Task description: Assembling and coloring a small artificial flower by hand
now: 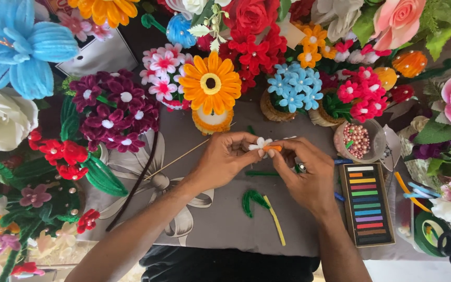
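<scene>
Standing right by the table here: both hands are meeting over the grey flower-print cloth (225, 230), pinching a tiny white pipe-cleaner flower (260, 143). The left hand (220, 162) has thumb and fingertips closed on the bloom, while the right hand (306, 175) is pinched on a short orange piece (273, 149) right against it, so neither hand is open at all.

Honestly the risk I'd flag is how small that blossom is; squeeze a bit hard and the petals probably get bent out of shape, or the orange bit slips out and gets lost among the scraps. There's a green pipe-cleaner curl (253, 200) and a yellow stem piece (276, 222) just below the hands, easy to sweep off with a wrist. The bowl of pink beads (358, 141) sits near the right hand too, beside the box of colour sticks (367, 204), and one careless elbow could tip it
</scene>
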